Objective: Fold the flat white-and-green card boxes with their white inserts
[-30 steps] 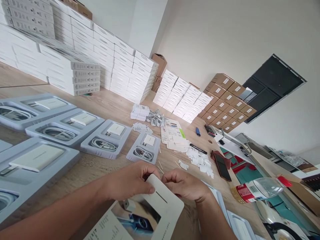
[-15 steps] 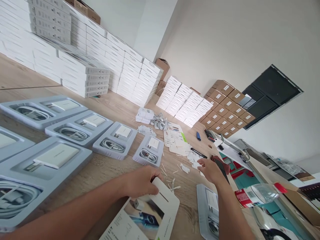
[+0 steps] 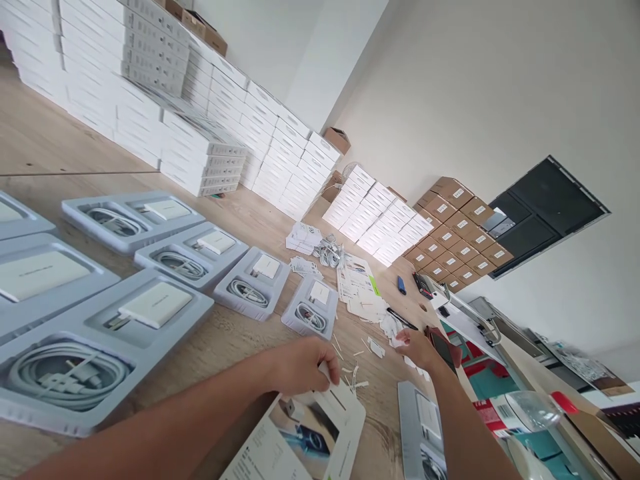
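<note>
My left hand is closed on the top edge of a printed white box at the bottom centre. On the right, my right hand reaches over small white paper pieces, beside a black pen; its fingertips are bent and low over the papers, and whether they pinch one is too small to tell. A tray with a white charger and a coiled cable lies by my right forearm. More such trays stand on the wooden table to the left.
Stacks of white boxes line the table's back. Brown cartons stand behind. Bundled cables, printed cards and a blue object lie mid-table. A plastic bottle is at the right, near a dark phone-like object.
The view has shifted left, so most things appear further right. My right hand has come lower over the papers. My left hand still holds the box, with its fingers more curled.
</note>
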{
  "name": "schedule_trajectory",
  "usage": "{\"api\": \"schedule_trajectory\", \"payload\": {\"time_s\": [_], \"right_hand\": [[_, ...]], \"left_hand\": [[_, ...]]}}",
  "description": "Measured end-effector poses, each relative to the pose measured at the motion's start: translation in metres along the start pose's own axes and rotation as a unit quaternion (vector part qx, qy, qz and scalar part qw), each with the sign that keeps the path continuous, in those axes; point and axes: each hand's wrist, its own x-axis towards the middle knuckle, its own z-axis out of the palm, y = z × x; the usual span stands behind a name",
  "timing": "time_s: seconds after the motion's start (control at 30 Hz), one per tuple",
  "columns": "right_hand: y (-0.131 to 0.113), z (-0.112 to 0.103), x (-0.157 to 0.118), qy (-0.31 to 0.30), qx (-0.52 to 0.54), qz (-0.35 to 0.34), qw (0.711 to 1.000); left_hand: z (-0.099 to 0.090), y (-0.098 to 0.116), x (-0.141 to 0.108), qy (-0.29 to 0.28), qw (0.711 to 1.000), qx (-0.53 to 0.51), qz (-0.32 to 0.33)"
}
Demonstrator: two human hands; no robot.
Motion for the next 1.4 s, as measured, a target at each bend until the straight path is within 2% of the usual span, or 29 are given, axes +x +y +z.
{"api": "schedule_trajectory", "payload": {"time_s": [0.2,0.37,0.47,0.57,0.7,0.83,0.93,1.07,1.13,1.23,1.4], "right_hand": [[-0.017,-0.003,-0.003,-0.007,0.053,0.007,0.999],[-0.054,-0.014,-0.015,-0.028,0.106,-0.008,0.994],[-0.088,-0.014,-0.034,-0.062,0.157,-0.047,0.984],[-0.121,-0.005,-0.053,-0.139,0.217,-0.121,0.959],[-0.150,0.006,-0.068,-0.168,0.212,-0.205,0.941],[-0.157,0.012,-0.069,-0.164,0.216,-0.257,0.928],[-0.155,0.013,-0.068,-0.137,0.204,-0.264,0.933],[-0.153,0.013,-0.071,-0.025,0.168,-0.256,0.952],[-0.154,0.012,-0.074,0.006,0.157,-0.253,0.955],[-0.157,0.011,-0.082,-0.032,0.155,-0.251,0.955],[-0.159,0.013,-0.085,-0.094,0.163,-0.261,0.947]], "left_hand": [[-0.001,-0.001,0.000,-0.005,1.000,-0.006,-0.006],[-0.001,-0.001,0.001,-0.006,1.000,0.004,0.022],[-0.002,0.003,0.001,-0.008,0.999,-0.001,0.045],[-0.005,0.007,-0.001,-0.015,0.998,-0.022,0.052],[-0.010,0.011,-0.003,-0.037,0.996,-0.056,0.056],[-0.012,0.014,-0.002,-0.056,0.994,-0.090,0.022],[-0.011,0.015,0.000,-0.049,0.995,-0.088,-0.006],[-0.009,0.014,0.002,-0.034,0.997,-0.064,-0.011],[-0.007,0.012,0.004,-0.021,0.997,-0.067,-0.013],[-0.007,0.008,0.006,-0.005,0.997,-0.072,-0.005],[-0.009,0.010,0.004,-0.029,0.996,-0.088,0.006]]}}
